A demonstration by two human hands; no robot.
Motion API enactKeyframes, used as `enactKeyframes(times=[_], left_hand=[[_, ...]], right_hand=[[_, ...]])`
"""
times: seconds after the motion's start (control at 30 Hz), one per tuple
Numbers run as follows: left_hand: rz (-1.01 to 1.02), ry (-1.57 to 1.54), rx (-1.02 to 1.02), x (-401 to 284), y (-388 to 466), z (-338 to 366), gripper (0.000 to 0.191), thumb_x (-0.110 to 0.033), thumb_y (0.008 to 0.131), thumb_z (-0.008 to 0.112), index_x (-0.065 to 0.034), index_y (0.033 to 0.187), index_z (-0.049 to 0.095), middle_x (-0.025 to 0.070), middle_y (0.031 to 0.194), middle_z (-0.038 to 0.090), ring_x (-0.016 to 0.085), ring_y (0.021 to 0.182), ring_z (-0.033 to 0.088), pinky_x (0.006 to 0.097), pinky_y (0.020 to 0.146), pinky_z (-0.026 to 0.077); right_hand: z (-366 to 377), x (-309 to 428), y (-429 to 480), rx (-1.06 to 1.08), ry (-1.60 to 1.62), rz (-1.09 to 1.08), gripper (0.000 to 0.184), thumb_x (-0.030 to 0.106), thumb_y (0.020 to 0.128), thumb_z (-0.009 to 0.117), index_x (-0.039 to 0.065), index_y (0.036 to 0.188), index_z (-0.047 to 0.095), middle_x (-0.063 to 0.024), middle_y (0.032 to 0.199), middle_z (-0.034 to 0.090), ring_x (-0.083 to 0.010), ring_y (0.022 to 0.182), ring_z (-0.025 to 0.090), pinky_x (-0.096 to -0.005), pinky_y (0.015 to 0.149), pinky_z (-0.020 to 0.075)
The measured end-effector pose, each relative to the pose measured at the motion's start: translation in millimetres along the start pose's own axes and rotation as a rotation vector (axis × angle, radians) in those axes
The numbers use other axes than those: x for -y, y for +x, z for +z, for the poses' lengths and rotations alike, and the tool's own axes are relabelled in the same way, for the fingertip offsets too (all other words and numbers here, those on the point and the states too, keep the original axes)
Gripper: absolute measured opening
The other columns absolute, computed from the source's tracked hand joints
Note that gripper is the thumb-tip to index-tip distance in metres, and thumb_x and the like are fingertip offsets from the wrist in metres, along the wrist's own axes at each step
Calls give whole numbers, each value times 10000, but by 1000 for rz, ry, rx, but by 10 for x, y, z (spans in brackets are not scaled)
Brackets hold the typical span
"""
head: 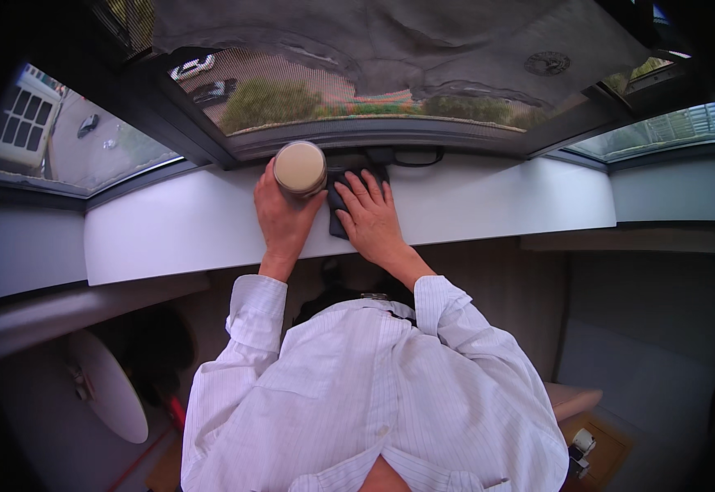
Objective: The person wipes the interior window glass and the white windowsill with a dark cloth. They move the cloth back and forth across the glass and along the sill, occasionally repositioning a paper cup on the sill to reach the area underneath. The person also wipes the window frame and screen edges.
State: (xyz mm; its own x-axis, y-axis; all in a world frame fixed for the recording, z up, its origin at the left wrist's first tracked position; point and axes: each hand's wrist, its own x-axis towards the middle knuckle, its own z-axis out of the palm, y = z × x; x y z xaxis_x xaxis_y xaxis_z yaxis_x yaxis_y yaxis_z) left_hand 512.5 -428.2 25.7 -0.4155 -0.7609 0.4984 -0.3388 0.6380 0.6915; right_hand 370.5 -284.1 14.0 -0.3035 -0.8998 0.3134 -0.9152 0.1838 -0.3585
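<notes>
My left hand (287,215) grips a jar with a round beige lid (300,167) around its side, over the white windowsill (486,197). Whether the jar's base touches the sill is hidden. Just to its right, my right hand (371,215) presses flat on a folded dark cloth (339,224), fingers spread and pointing towards the window. Part of the cloth lies under the palm and cannot be seen. Beyond the fingertips, a black strap or handle loop (420,158) rests on the sill against the window frame.
A mesh window screen (271,101) rises behind the sill, with a grey garment (456,43) hanging in front of it. Glass side panes (105,132) flank it. Below left stands a white round disc-shaped object (108,387). A wooden surface (603,443) with a small white item lies low right.
</notes>
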Motion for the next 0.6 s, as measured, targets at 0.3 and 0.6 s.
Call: enactKeyframes(times=[0.3, 0.6], left_hand=[[-173, 1, 26, -98, -188, -128, 1007, -188, 716, 1007, -24, 1555, 474, 187, 1411, 659, 385, 1304, 624, 480, 1124, 478], [-241, -156, 54, 8, -199, -173, 813, -129, 739, 989, -20, 1441, 594, 184, 1383, 665, 352, 1270, 653, 462, 1079, 511]], right_hand=[[17, -56, 53, 9, 59, 5, 524, 315, 1050, 669, 135, 1535, 588, -115, 1659, 493, -371, 1575, 389, -622, 1272, 292], [-166, -230, -147, 100, 99, -183, 521, 351, 1053, 659, 147, 1529, 603, -106, 1652, 507, -352, 1581, 389, -612, 1291, 284]])
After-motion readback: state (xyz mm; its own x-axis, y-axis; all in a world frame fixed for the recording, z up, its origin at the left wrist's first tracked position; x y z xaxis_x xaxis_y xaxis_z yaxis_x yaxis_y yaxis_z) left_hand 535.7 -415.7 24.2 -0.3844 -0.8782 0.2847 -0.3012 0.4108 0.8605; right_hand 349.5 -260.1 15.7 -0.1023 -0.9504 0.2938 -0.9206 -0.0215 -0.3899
